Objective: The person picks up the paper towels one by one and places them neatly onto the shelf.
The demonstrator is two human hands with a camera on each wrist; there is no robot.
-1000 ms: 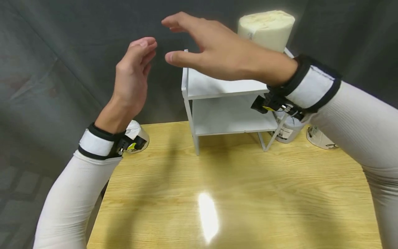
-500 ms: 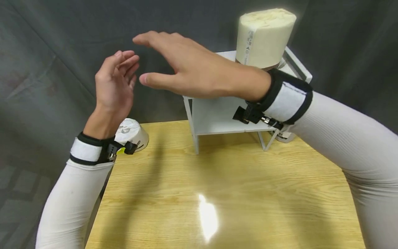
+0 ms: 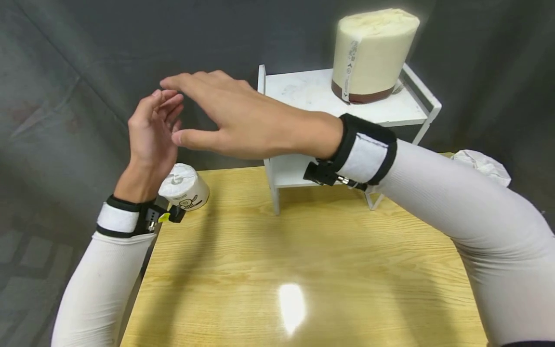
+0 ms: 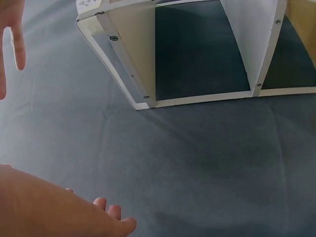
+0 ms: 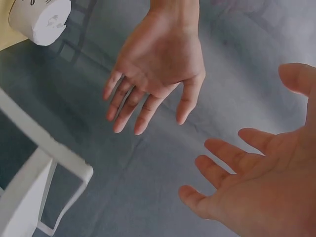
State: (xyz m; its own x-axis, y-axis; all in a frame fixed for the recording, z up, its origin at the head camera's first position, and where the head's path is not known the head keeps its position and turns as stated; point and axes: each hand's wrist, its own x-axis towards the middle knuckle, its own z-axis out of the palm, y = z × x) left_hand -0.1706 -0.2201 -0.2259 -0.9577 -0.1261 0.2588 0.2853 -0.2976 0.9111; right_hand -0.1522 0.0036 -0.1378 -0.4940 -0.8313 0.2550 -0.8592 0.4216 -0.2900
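In the head view my left hand (image 3: 151, 130) is raised at the left, palm turned inward with fingers loosely bent, and it holds nothing. Across from it hangs my right hand (image 3: 243, 120), fingers extended and thumb apart, also holding nothing. The right wrist view has a gap between the left hand (image 5: 160, 61) and the right hand (image 5: 266, 180). Below the left hand, a small wrapped toilet roll (image 3: 184, 188) stands on the table. A larger cream-wrapped paper roll (image 3: 375, 58) with a brown lower band stands upright on the shelf's top, apart from both hands.
A white two-tier shelf (image 3: 299, 91) stands at the back of the wooden table (image 3: 286, 250); my right hand and forearm cover part of it. A white wrapped item (image 3: 483, 164) shows behind the right sleeve. Grey cloth (image 3: 217, 33) hangs behind.
Both hands have moved left and lower in the head view, the right one further. The shelf's top and the whole cream roll have come into sight.
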